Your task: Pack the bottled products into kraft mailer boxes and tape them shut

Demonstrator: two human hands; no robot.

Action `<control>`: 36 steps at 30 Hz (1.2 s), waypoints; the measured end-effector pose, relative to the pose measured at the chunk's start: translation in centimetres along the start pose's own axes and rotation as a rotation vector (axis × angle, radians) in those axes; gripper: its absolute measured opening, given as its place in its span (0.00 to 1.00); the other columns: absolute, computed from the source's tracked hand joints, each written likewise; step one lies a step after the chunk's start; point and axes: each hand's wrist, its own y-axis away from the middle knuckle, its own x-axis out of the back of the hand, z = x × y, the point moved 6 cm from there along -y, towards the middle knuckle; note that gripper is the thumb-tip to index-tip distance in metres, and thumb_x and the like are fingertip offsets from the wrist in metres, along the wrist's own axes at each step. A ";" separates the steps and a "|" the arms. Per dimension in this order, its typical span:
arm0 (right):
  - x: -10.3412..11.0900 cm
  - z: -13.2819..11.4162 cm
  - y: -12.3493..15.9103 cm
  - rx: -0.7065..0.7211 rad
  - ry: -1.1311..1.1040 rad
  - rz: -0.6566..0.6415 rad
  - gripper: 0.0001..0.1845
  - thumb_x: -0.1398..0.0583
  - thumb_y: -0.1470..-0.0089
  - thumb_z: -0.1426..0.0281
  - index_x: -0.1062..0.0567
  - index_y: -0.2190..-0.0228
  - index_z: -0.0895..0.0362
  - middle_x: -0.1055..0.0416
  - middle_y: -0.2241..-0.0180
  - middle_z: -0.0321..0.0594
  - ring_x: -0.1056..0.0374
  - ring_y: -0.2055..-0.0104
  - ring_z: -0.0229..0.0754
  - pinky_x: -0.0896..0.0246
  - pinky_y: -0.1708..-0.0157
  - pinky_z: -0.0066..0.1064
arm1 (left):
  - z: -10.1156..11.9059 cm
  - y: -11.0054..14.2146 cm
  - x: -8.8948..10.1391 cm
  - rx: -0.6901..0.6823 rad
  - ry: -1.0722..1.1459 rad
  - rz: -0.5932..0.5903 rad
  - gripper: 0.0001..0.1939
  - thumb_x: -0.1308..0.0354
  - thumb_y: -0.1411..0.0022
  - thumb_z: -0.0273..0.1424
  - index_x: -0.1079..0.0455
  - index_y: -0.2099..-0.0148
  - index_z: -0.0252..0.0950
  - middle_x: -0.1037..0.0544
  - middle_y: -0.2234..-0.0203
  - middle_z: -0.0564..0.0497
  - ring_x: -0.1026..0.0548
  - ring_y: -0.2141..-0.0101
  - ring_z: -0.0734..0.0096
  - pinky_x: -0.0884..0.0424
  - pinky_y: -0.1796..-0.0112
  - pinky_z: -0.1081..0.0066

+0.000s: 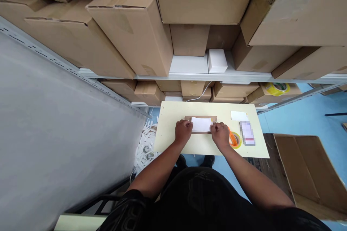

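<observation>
A white label (201, 125) with a small yellow mark at its upper right lies over a flat brown cardboard box (200, 133) on the pale table. My left hand (183, 130) pinches the label's left edge. At the opposite edge, my right hand (220, 132) has its fingers closed on the label too. Whether the label is pressed down or held slightly above the box I cannot tell. Just right of my right hand sits an orange tape dispenser (232, 138) with a yellow-rimmed tape roll (237, 140).
Another white label (239, 116) and a blurred-out phone-like rectangle (247, 133) lie at the right of the table (168, 115). Shelves of cardboard boxes (132, 32) rise ahead. Paper strips (145, 140) litter the floor at left; an open carton (306, 169) stands right.
</observation>
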 end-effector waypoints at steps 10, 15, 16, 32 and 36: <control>-2.2 0.9 -0.7 -0.017 0.310 -0.085 0.14 0.43 0.36 0.65 0.21 0.67 0.57 0.27 0.63 0.45 0.40 0.58 0.49 0.54 0.60 0.37 | -0.8 -0.3 -1.6 -0.011 -0.213 0.004 0.08 0.41 0.36 0.32 0.24 0.68 0.38 0.23 0.64 0.45 0.29 0.57 0.57 0.33 0.53 0.62; -2.7 1.0 -1.0 0.024 0.335 -0.082 0.12 0.44 0.36 0.65 0.23 0.68 0.56 0.28 0.64 0.46 0.40 0.58 0.51 0.52 0.60 0.39 | -1.3 -0.7 -2.2 -0.050 -0.300 0.000 0.08 0.40 0.36 0.32 0.26 0.69 0.38 0.23 0.64 0.45 0.29 0.57 0.57 0.33 0.53 0.61; -2.8 1.1 -1.0 0.028 0.329 -0.083 0.12 0.44 0.36 0.66 0.24 0.69 0.56 0.28 0.64 0.46 0.40 0.59 0.51 0.51 0.59 0.39 | -1.4 -0.7 -2.3 -0.053 -0.302 -0.001 0.08 0.40 0.36 0.32 0.26 0.69 0.38 0.24 0.64 0.45 0.29 0.57 0.57 0.33 0.53 0.61; -2.4 1.2 -0.6 0.346 0.404 -0.270 0.27 0.48 0.34 0.68 0.31 0.36 0.56 0.32 0.56 0.50 0.39 0.56 0.53 0.40 0.56 0.41 | -1.2 0.2 -1.5 -0.417 -0.311 -0.122 0.21 0.43 0.32 0.32 0.28 0.39 0.38 0.29 0.54 0.43 0.31 0.51 0.55 0.29 0.47 0.56; -2.8 1.2 -0.8 0.328 0.410 -0.321 0.27 0.48 0.34 0.67 0.30 0.36 0.56 0.32 0.56 0.52 0.39 0.55 0.55 0.38 0.56 0.43 | -1.0 0.1 -1.7 -0.430 -0.370 -0.170 0.22 0.42 0.33 0.33 0.28 0.38 0.38 0.29 0.52 0.41 0.31 0.52 0.53 0.29 0.49 0.55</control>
